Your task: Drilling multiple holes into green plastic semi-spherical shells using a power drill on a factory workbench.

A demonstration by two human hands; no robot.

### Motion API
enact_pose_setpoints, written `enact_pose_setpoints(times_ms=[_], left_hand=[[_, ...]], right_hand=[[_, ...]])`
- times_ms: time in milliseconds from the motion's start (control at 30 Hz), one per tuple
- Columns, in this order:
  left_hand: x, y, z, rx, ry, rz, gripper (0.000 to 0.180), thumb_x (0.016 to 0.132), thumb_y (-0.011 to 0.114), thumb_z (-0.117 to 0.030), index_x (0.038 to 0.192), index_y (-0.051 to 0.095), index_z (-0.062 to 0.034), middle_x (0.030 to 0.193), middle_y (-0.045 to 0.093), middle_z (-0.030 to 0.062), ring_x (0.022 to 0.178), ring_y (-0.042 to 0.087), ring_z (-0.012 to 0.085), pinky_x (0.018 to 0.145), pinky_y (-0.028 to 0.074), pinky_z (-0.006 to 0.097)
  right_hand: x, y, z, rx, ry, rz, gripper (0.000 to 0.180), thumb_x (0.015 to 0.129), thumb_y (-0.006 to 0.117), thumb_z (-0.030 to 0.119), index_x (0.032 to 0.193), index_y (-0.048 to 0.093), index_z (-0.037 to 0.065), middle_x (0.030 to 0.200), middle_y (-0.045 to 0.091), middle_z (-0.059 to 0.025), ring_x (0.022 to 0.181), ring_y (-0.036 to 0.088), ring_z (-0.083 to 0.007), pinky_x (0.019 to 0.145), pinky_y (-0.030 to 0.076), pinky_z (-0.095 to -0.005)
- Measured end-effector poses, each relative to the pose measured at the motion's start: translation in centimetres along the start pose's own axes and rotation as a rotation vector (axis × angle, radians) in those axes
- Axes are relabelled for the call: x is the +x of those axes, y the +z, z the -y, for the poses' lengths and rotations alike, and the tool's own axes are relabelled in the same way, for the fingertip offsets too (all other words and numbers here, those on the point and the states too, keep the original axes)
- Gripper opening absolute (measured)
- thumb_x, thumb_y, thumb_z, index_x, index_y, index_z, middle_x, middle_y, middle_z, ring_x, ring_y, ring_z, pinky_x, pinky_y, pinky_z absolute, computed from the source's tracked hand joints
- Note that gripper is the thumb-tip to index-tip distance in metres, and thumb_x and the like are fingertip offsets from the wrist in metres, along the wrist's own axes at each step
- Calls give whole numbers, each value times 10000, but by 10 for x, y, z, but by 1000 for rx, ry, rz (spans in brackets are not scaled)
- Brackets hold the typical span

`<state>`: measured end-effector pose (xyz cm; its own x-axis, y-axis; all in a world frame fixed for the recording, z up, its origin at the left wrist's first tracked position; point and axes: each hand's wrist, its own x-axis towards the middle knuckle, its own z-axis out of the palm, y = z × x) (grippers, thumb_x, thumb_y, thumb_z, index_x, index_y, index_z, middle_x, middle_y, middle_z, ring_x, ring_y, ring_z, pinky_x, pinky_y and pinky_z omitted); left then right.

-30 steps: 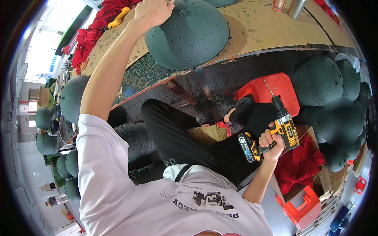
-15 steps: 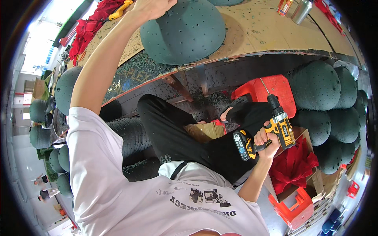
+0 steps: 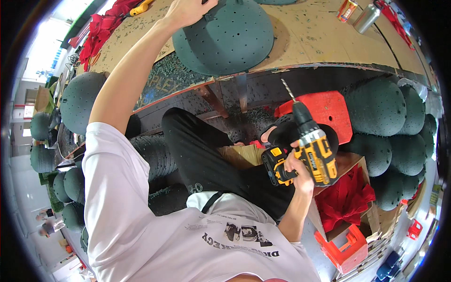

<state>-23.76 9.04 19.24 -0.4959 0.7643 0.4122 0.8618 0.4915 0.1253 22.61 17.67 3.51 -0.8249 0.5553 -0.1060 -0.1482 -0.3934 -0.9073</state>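
Right fingers (image 3: 291, 162) round drill (image 3: 315, 152), perforated dome (image 3: 228, 40)

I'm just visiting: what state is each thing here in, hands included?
Right hand: closed around the drill's handle
Drill: held, bit fitted, not touching the dome
Left hand: on the dome's far side, fingertips partly out of view
Dome: on the table, rounded side up, dotted with holes
Cardboard box: open, red fabric inside
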Motion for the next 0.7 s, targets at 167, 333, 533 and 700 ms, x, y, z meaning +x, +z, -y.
enact_pose_setpoints(times_ms=[167,333,533,700], left_hand=[[-9,7,0,-294,102,-190,392,976,573,-324,1212,595,-12,1220,618,205,1154,587,350,979,455,422],[-12,10,-2,-360,14,-247,343,944,621,-315,1047,715,-1,1053,714,190,994,673,349,900,507,405],[-8,6,-4,-247,-52,-251,343,913,661,-330,986,736,-3,934,730,173,868,690,346,812,530,413],[-3,10,-9,-257,-91,-252,355,912,665,-340,991,734,0,971,723,183,904,685,350,825,525,421]], right_hand=[[-4,30,-18,-766,-365,47,252,844,672,70,1093,654,39,919,639,-68,835,601,-221,757,483,-349],[-1,59,-41,-968,-471,188,281,869,715,169,1138,678,97,1183,675,-106,1141,624,-297,943,516,-412],[2,83,-39,-957,-526,106,253,860,731,54,1107,687,24,1010,721,-84,919,699,-242,793,550,-345],[-1,91,-28,-717,-354,81,300,864,702,31,1161,667,18,1101,705,-102,990,688,-265,863,531,-353]])
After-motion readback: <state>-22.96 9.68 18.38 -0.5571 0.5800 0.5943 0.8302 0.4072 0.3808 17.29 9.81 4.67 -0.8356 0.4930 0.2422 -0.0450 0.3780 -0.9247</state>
